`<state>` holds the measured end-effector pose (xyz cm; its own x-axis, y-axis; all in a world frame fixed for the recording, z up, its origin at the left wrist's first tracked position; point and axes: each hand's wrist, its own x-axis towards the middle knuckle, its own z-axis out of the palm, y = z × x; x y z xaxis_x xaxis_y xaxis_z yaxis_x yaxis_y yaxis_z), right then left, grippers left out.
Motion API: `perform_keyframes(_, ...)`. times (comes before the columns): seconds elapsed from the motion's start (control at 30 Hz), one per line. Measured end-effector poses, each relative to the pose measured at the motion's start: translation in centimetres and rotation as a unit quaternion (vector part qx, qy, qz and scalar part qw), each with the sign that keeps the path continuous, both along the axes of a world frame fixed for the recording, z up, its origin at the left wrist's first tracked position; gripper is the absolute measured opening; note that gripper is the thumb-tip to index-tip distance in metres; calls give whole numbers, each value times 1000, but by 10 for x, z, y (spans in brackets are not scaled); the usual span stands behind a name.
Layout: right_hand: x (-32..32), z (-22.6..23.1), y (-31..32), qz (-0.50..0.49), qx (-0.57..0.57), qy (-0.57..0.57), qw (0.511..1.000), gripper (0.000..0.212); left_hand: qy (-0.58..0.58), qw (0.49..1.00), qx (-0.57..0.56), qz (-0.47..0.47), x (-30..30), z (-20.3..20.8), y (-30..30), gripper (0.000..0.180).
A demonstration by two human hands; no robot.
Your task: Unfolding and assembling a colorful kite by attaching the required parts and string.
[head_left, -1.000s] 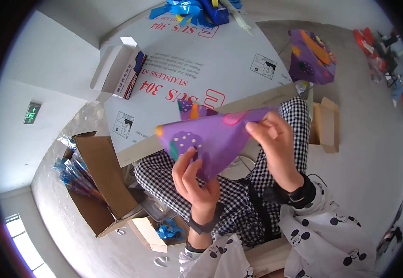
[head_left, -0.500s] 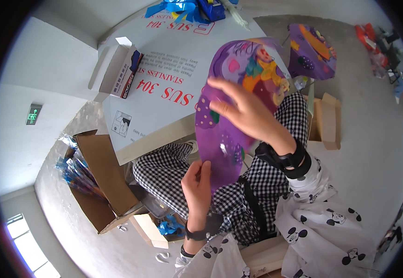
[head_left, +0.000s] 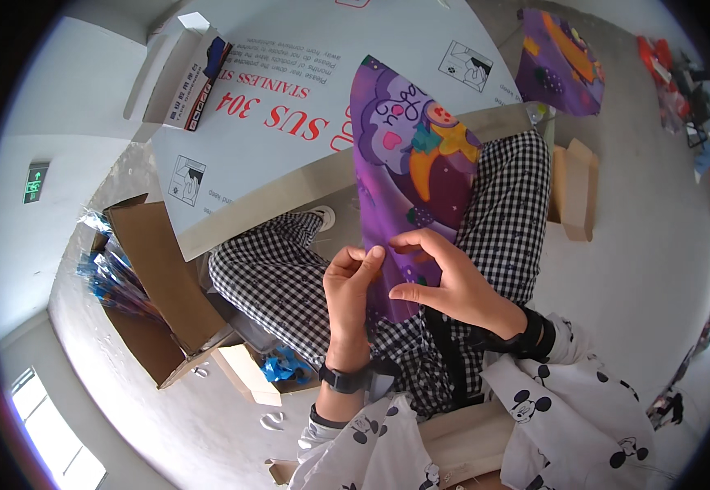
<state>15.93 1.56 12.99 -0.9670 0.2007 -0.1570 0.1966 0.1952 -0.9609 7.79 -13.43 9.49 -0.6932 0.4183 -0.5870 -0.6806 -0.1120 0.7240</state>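
A purple sheet point(head_left: 408, 184) printed with cartoon fruit stands up over my lap, curved, its pointed top reaching in front of the table. My left hand point(head_left: 348, 298) pinches the sheet's lower left edge between thumb and fingers. Beside it, my right hand point(head_left: 461, 286) is open, thumb and fingers apart, over the lower part of the sheet; whether its fingertips touch the sheet I cannot tell. Another purple printed piece point(head_left: 563, 64) of similar look is at the far right, past the table corner.
A film-covered table point(head_left: 277, 77) lies ahead, with an open white carton point(head_left: 187, 82) at its left. A cardboard box point(head_left: 167, 282) of plastic-wrapped packs is on the left. Nearer stands a small carton point(head_left: 247, 374) with blue scraps. An open carton point(head_left: 574, 188) sits to the right.
My right hand has come down from the sheet's upper part to beside my left hand. The sheet now shows more of its printed face. The view has shifted.
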Motion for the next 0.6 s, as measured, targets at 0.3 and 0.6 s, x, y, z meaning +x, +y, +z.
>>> perform_keyframes(0.3, -11, 3, 7, -90, -180, -29, 979, 36, -82, 992, 83, 44, 5, 25, 1, 29)
perform_keyframes(0.6, -12, 27, 19, -56, -99, -21, 993, 40, -72, 985, 158, -18, 5, 29, -7, 19)
